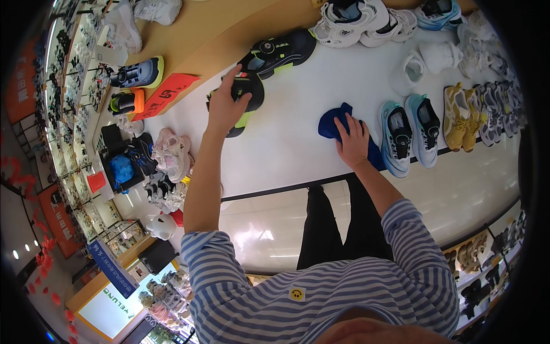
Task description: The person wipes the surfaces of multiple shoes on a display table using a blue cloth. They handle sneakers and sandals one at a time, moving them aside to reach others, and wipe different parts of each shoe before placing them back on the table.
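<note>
On the white display table (275, 159), my left hand (229, 101) reaches over a black sneaker with lime-green sole parts (253, 92), its fingers apart; whether it touches the shoe is hard to tell. A second black sneaker with a dial (281, 49) lies just beyond it, end to end. To the right, my right hand (354, 142) rests on a dark blue cloth (333, 122), which lies crumpled on the table, partly under the hand and wrist. Close to that cloth stands a pair of white and light-blue sneakers (397, 142).
Yellow sneakers (456, 118) and more pairs line the table's right side. White sneakers (350, 26) stand at the far edge. A red price sign (165, 96) leans by the raised wooden shelf (206, 38). Pink-white sneakers (172, 152) and a black box (118, 167) are at the left.
</note>
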`<control>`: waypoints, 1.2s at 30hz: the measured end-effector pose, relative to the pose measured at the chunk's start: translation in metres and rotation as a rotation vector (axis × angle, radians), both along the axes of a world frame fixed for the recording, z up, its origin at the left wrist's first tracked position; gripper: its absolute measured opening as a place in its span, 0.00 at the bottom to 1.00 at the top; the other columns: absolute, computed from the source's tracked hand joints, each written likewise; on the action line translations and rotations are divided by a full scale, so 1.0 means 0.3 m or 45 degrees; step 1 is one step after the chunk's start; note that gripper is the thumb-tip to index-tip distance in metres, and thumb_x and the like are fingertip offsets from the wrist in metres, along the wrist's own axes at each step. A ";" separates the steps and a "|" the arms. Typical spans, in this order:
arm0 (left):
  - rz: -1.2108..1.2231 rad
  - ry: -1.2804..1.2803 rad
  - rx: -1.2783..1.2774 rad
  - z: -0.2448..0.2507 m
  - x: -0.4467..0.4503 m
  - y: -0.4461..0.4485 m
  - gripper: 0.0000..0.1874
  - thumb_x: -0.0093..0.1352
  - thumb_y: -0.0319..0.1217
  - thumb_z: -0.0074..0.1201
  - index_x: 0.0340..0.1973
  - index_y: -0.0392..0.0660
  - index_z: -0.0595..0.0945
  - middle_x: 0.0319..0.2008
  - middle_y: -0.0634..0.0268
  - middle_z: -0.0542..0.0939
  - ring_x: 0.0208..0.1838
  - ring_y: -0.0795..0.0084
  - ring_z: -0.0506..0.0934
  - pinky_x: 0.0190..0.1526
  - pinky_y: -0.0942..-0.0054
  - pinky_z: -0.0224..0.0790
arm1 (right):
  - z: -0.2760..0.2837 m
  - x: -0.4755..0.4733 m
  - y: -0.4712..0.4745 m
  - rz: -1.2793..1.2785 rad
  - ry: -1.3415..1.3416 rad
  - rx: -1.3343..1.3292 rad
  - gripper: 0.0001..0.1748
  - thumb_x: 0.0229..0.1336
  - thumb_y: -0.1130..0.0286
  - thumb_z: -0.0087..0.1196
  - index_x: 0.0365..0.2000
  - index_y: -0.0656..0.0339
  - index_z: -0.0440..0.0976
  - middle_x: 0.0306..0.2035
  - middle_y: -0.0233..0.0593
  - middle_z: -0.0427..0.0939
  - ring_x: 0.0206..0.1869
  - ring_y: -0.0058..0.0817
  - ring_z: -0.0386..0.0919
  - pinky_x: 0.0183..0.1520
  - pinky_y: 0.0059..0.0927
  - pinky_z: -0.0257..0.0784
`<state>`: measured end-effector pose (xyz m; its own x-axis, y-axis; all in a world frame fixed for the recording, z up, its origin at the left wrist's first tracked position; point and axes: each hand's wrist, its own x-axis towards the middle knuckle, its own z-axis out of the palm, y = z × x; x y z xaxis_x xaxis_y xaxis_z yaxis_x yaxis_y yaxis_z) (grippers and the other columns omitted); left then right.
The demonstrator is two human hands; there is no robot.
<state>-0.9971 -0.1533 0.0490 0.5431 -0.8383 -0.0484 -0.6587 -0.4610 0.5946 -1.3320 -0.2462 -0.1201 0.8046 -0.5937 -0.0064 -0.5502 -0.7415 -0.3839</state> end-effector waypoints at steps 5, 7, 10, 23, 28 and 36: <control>0.150 -0.105 0.626 -0.170 -0.105 -0.156 0.49 0.60 0.31 0.61 0.73 0.58 0.51 0.46 0.47 0.81 0.45 0.44 0.80 0.48 0.54 0.74 | 0.023 -0.001 -0.027 0.066 0.037 0.067 0.39 0.53 0.62 0.60 0.66 0.45 0.60 0.68 0.45 0.58 0.68 0.41 0.57 0.70 0.54 0.48; 0.243 -0.126 0.788 -0.246 -0.077 -0.226 0.51 0.60 0.34 0.61 0.73 0.56 0.47 0.44 0.46 0.82 0.46 0.45 0.81 0.48 0.53 0.74 | 0.020 -0.003 -0.029 0.065 -0.028 0.041 0.39 0.52 0.63 0.60 0.66 0.45 0.61 0.67 0.46 0.58 0.68 0.41 0.57 0.70 0.54 0.48; 0.499 -0.088 0.487 -0.340 -0.032 -0.267 0.49 0.57 0.38 0.63 0.70 0.48 0.53 0.45 0.43 0.81 0.48 0.44 0.80 0.51 0.53 0.73 | 0.007 -0.005 -0.024 0.055 -0.070 0.030 0.41 0.49 0.65 0.62 0.66 0.45 0.62 0.67 0.45 0.59 0.68 0.41 0.58 0.70 0.54 0.48; 0.272 -0.214 0.420 -0.252 0.033 -0.191 0.21 0.61 0.49 0.62 0.34 0.42 0.84 0.28 0.54 0.84 0.36 0.51 0.81 0.41 0.58 0.73 | -0.009 0.011 -0.008 0.010 -0.048 -0.089 0.40 0.49 0.61 0.60 0.65 0.43 0.63 0.67 0.42 0.60 0.66 0.40 0.59 0.70 0.51 0.48; 0.037 -0.240 0.222 0.173 -0.040 -0.059 0.17 0.62 0.45 0.64 0.31 0.43 0.85 0.22 0.56 0.81 0.29 0.55 0.80 0.34 0.61 0.71 | -0.009 0.011 0.000 -0.013 -0.015 -0.094 0.39 0.50 0.60 0.59 0.65 0.43 0.62 0.67 0.42 0.60 0.67 0.39 0.59 0.70 0.51 0.48; -0.120 -0.908 -0.031 0.489 0.269 -0.349 0.22 0.64 0.51 0.60 0.30 0.43 0.85 0.19 0.56 0.80 0.27 0.53 0.80 0.31 0.59 0.71 | -0.014 0.019 0.004 -0.048 -0.029 -0.124 0.39 0.51 0.60 0.59 0.65 0.43 0.62 0.67 0.43 0.61 0.67 0.40 0.60 0.70 0.51 0.50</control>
<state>-0.9165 -0.2580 0.1958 0.3607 -0.8797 0.3099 -0.9269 -0.3750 0.0143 -1.3265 -0.2449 -0.1242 0.7810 -0.6206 0.0707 -0.5704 -0.7548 -0.3239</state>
